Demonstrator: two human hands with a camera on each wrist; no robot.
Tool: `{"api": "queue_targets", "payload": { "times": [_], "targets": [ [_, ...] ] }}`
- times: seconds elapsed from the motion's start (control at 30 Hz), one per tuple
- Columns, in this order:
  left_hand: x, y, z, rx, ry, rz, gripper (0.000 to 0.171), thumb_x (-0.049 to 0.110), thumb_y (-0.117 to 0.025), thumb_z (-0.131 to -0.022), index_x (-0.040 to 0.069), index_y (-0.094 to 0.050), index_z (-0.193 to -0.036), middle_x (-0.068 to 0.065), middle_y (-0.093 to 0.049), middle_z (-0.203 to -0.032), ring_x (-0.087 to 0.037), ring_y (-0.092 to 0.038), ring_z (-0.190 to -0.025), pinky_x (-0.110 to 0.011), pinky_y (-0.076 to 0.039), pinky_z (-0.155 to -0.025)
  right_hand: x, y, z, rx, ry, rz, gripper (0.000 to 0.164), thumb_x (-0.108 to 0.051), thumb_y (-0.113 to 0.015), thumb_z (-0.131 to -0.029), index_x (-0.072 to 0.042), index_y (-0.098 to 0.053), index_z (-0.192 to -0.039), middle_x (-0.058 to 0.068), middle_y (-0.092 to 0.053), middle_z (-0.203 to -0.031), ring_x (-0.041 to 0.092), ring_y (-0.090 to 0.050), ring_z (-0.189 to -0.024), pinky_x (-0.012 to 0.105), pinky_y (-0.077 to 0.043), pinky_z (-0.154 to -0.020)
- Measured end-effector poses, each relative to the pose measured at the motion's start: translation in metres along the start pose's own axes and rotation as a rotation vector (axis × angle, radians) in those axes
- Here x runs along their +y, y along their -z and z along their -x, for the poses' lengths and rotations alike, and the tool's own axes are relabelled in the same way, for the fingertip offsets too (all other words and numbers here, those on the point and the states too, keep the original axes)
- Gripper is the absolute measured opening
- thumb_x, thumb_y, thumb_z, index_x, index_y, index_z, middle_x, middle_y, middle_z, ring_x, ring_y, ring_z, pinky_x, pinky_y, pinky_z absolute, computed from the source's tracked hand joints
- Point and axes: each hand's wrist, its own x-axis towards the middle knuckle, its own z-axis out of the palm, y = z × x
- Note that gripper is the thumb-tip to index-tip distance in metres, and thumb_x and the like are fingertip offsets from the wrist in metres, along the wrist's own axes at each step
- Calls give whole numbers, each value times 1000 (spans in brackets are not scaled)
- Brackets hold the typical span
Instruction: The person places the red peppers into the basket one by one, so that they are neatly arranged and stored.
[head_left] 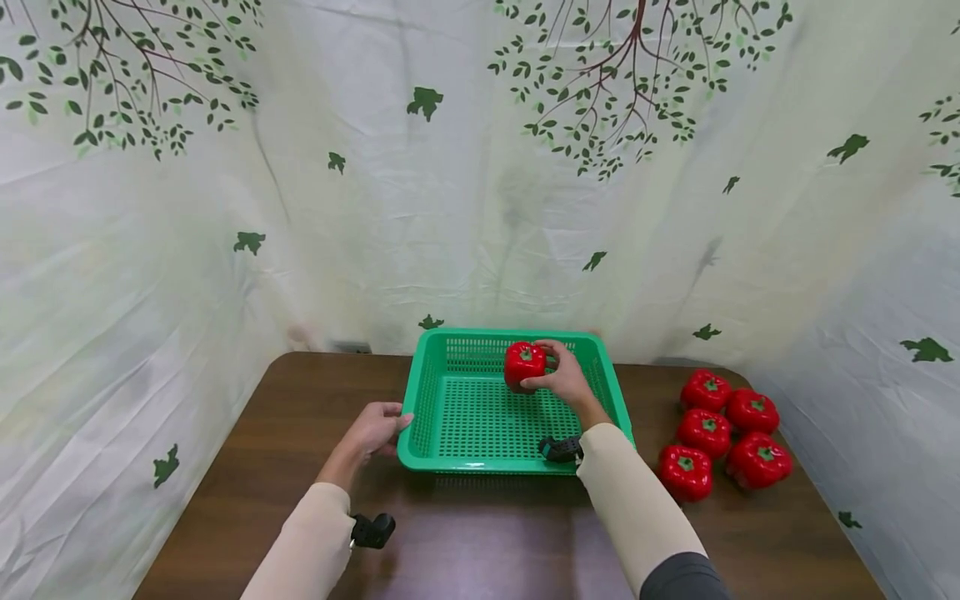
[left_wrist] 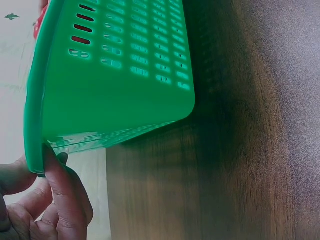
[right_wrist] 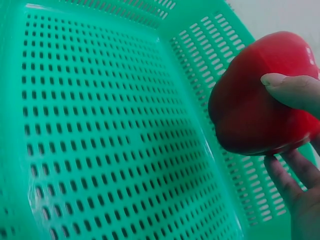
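Note:
A green plastic basket [head_left: 480, 467] with slotted walls and a perforated floor stands on the brown table. My left hand [head_left: 377, 429] pinches the basket's left rim between thumb and fingers, as the left wrist view shows up close at the rim [left_wrist: 35, 110]. Over the back part of the basket, my right hand [head_left: 564, 375] grips a glossy red bell pepper [head_left: 523, 365], its green stem facing up. In the right wrist view the thumb lies on one side of the pepper [right_wrist: 260, 100] and the fingers on the other. Below it, the basket floor [right_wrist: 110, 130] holds nothing visible.
Several more red bell peppers [head_left: 706, 432] sit grouped on the table's right side, close beside my right forearm. The wooden table [head_left: 480, 542] ends at a pale curtain [head_left: 465, 208] printed with leaves and branches, which rises behind and along both sides.

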Motion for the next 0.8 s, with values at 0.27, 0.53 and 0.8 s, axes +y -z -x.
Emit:
{"api": "queue_targets", "payload": {
  "times": [0.27,0.53,0.8],
  "targets": [
    [-2,-2,1,-2,-17,27,42,16,-51,-101,-9,-45,-134,-20,-61,-111,-24,-64,-84,-39,-57,-75,-4,-17,-11,-12,-8,26,69,1,-79,-75,-9,-46,-135,18,-44,-140,40,-43,-126,50,-51,-88],
    [0,-1,-1,-7,-29,26,42,16,-50,-101,-7,-45,-135,-19,-61,-110,-23,-64,-84,-39,-56,-75,-6,-28,-21,-31,-2,16,70,1,-80,-75,-9,-47,-137,19,-42,-141,42,-43,-126,52,-49,-90],
    [-1,-1,-1,10,-13,30,38,14,-51,-101,-8,-47,-132,-19,-61,-107,-23,-63,-82,-38,-57,-72,-4,-54,-24,-12,6,-7,69,0,-81,-74,-11,-49,-135,20,-45,-137,42,-47,-122,49,-51,-86]
  ]
}}
